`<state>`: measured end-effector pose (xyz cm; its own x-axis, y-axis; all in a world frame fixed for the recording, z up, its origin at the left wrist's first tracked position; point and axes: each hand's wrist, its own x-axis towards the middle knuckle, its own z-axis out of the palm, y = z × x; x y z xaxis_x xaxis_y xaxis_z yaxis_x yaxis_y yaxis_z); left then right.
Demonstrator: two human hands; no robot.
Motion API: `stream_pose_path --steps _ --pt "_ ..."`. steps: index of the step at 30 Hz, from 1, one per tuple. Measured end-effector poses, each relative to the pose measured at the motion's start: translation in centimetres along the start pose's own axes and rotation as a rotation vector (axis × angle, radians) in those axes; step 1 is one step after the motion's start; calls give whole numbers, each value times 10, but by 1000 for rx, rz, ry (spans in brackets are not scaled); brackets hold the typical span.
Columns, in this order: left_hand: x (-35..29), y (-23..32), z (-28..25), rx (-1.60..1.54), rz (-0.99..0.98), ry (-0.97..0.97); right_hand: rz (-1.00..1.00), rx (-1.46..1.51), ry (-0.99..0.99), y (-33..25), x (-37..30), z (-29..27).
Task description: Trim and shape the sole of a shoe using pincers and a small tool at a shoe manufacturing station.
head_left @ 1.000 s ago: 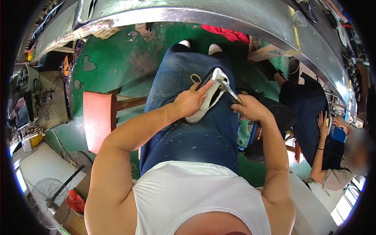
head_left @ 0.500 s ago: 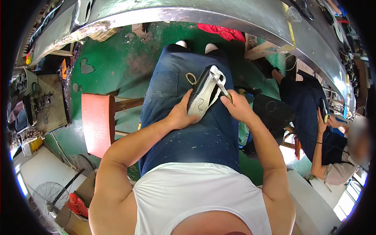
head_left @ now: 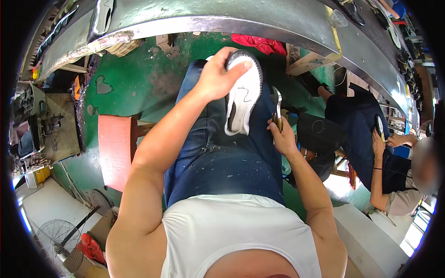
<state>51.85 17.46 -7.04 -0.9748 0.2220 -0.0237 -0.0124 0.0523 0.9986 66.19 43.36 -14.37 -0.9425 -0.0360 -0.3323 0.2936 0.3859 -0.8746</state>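
My left hand (head_left: 221,76) grips the toe end of an unfinished shoe (head_left: 241,95), its thumb pressed on the white underside. Black material with a ridged edge runs round the shoe's rim, and a dark gap shows on the near left side. The shoe is held above my thighs, toe pointing away from me. To its right, apart from it, my right hand (head_left: 283,136) is closed round a silver hand tool with a curved head (head_left: 276,98). The tool's head points up and away; my fingers partly cover its handle.
A metal-edged workbench (head_left: 208,22) curves across the far side, bearing several shoes. A pink-topped stool (head_left: 117,150) stands at my left. At right, another person (head_left: 354,120) sits holding a shoe part. A black bag-like item (head_left: 320,133) lies between us. A fan (head_left: 59,243) stands lower left.
My left hand has moved from the shoe's near end to its toe end. The shoe has turned and risen away from me. The tool has come off the shoe and swung upright to the right.
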Motion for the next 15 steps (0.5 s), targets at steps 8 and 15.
stream_pose_path --steps 8,15 --pt "20 -119 27 -212 -678 -174 -61 161 29 -27 -22 15" --pt "-37 -134 33 -560 -822 46 304 -84 -409 -52 10 -17"
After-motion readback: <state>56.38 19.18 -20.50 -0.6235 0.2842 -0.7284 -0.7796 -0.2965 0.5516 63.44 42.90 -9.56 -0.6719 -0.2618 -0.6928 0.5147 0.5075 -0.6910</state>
